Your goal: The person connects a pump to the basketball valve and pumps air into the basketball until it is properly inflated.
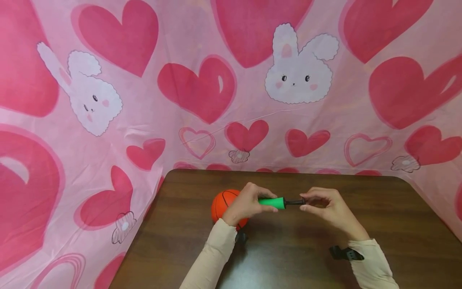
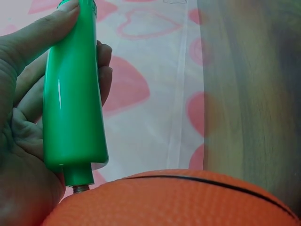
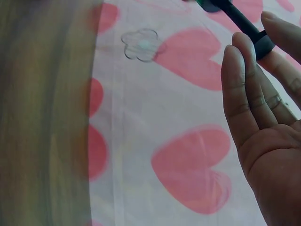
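A small green hand pump (image 1: 272, 203) lies level in the air over the table, its black plunger rod (image 1: 294, 202) drawn partly out to the right. My left hand (image 1: 244, 204) grips the green barrel, thumb on one side and fingers behind it. The end of the rod has a black handle (image 3: 264, 46), which my right hand (image 1: 331, 206) pinches between thumb and fingers. Beside and partly behind my left wrist sits an orange basketball (image 1: 219, 204) with black lines. In the left wrist view the pump's threaded metal tip (image 2: 81, 189) overlaps the ball's upper edge.
The dark wood table (image 1: 288, 257) reaches back to a pink cloth (image 1: 252, 108) printed with hearts and rabbits, which hangs behind and at the sides. A black wrist camera mount (image 1: 344, 253) sits at my right sleeve.
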### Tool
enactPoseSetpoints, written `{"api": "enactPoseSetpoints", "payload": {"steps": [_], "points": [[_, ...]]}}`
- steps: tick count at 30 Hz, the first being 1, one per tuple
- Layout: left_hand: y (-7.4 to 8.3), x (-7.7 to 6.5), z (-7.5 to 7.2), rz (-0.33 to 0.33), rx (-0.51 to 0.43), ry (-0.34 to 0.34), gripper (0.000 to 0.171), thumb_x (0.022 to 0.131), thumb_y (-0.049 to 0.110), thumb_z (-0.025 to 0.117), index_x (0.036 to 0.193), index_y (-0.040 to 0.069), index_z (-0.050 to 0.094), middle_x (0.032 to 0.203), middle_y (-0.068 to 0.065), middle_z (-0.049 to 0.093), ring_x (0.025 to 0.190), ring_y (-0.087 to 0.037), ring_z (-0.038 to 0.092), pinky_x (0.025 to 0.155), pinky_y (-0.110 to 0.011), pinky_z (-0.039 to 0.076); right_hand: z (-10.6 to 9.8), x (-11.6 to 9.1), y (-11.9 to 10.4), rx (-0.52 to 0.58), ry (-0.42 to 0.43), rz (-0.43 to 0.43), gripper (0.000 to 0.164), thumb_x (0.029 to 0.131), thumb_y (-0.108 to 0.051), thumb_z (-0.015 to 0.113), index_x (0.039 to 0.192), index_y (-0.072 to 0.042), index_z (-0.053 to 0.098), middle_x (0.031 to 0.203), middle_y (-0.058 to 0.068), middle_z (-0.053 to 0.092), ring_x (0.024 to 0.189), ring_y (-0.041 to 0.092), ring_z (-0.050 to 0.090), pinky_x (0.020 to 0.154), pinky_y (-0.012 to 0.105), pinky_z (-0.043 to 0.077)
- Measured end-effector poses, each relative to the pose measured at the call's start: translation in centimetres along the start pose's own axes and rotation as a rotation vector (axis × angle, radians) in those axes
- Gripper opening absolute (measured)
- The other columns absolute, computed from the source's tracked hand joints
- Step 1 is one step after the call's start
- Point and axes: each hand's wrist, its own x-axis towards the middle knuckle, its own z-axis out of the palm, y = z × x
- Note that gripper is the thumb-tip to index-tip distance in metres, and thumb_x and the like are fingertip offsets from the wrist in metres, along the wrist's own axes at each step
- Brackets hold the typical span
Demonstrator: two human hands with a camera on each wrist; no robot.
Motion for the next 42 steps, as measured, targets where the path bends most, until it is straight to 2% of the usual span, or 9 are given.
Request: {"api": "enactPoseSetpoints", "payload": {"steps": [6, 11, 19, 23, 35, 42], "points": [[0.0, 0.2, 0.3, 0.037, 0.006, -0.013, 0.032, 0.081, 0.018, 0.091, 0.11, 0.009, 0.082, 0.1, -0.001, 0.082, 0.076, 0.003, 0.064, 0.073, -0.013, 0.056, 1.2, 0.3, 0.3, 0.004, -0.023, 0.009, 0.033, 0.079, 0.012, 0.082, 0.109, -0.003, 0.079, 0.09, 0.009, 0.073, 0.077, 0.008, 0.071, 0.075, 0.02, 0.06], [-0.1, 0.2, 0.4, 0.035, 0.004, -0.015, 0.031, 0.081, 0.018, 0.091, 0.109, 0.009, 0.083, 0.1, 0.0, 0.082, 0.075, 0.003, 0.063, 0.073, -0.013, 0.056, 1.4, 0.2, 0.4, -0.014, -0.027, 0.025, 0.031, 0.08, 0.011, 0.082, 0.107, -0.004, 0.079, 0.09, 0.012, 0.073, 0.077, 0.007, 0.071, 0.074, 0.019, 0.059], [-0.2, 0.1, 0.3, 0.016, 0.008, -0.019, 0.031, 0.082, 0.019, 0.091, 0.11, 0.011, 0.082, 0.1, 0.001, 0.081, 0.077, 0.002, 0.062, 0.073, -0.014, 0.056, 1.2, 0.3, 0.2, -0.099, -0.042, 0.098, 0.027, 0.083, 0.001, 0.084, 0.106, -0.012, 0.078, 0.092, 0.006, 0.076, 0.077, 0.006, 0.072, 0.072, 0.023, 0.058], [-0.1, 0.1, 0.3, 0.017, 0.01, -0.02, 0.031, 0.082, 0.019, 0.091, 0.11, 0.011, 0.082, 0.101, 0.001, 0.081, 0.077, 0.002, 0.063, 0.073, -0.014, 0.056, 1.1, 0.2, 0.2, -0.115, -0.046, 0.106, 0.027, 0.083, 0.0, 0.084, 0.106, -0.013, 0.077, 0.092, 0.005, 0.076, 0.077, 0.006, 0.072, 0.071, 0.023, 0.057], [-0.1, 0.2, 0.3, 0.014, -0.036, -0.033, 0.032, 0.082, 0.022, 0.091, 0.112, 0.013, 0.082, 0.102, 0.002, 0.081, 0.079, 0.001, 0.064, 0.075, -0.016, 0.057, 0.4, 0.4, -0.6, -0.174, -0.041, 0.058, 0.032, 0.079, 0.001, 0.088, 0.104, -0.016, 0.077, 0.087, -0.003, 0.074, 0.075, 0.006, 0.071, 0.071, 0.023, 0.059], [-0.5, 0.0, -0.2, -0.037, -0.074, -0.005, 0.032, 0.081, 0.021, 0.091, 0.111, 0.014, 0.082, 0.102, 0.003, 0.081, 0.081, 0.0, 0.065, 0.072, -0.02, 0.058, -1.5, -0.1, -0.9, -0.177, 0.013, 0.065, 0.038, 0.076, 0.007, 0.087, 0.104, -0.016, 0.077, 0.086, -0.002, 0.073, 0.075, 0.006, 0.071, 0.073, 0.018, 0.057]]}}
